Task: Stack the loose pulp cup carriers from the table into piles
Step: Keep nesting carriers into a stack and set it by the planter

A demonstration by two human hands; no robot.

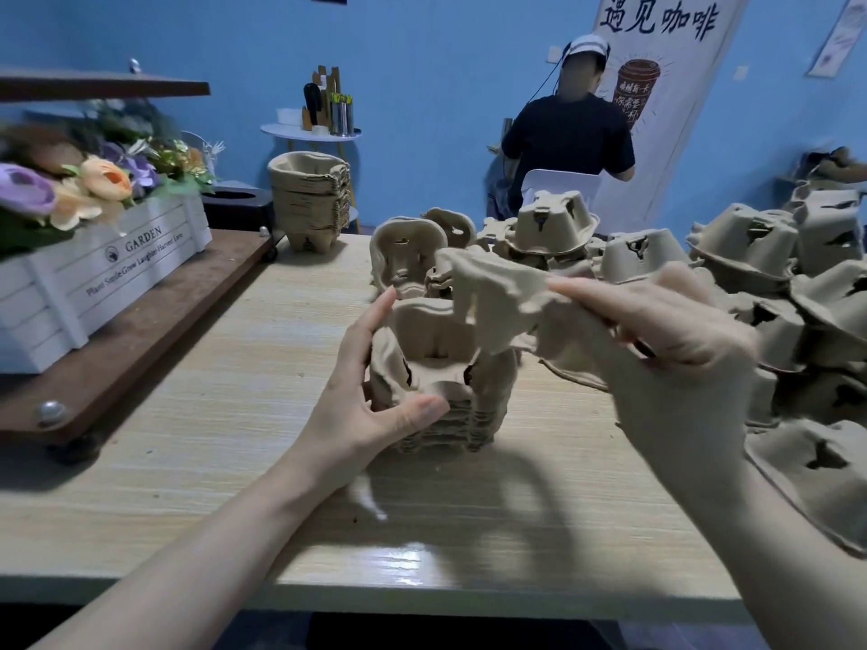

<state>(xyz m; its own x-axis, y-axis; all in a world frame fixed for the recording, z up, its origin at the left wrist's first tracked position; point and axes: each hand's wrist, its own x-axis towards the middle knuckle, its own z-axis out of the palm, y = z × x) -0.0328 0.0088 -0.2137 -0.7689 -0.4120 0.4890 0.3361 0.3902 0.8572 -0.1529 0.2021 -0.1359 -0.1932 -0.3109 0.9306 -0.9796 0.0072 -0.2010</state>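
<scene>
tan pulp carriers [441, 387]; pale wood-grain table [234, 415]; blue wall [422, 63]; white crate [94, 274]; purple, orange flowers [70, 185].

Light wood-grain table [234, 415]. On it: short pile of nested pulp cup carriers [450, 405] at centre, taller pile [312, 204] at far-left edge, heap of loose carriers [774, 293] along right side & back. Dark wooden board [155, 330] on small feet overlaps left edge, carrying white "GARDEN" flower crate [94, 279].
</scene>
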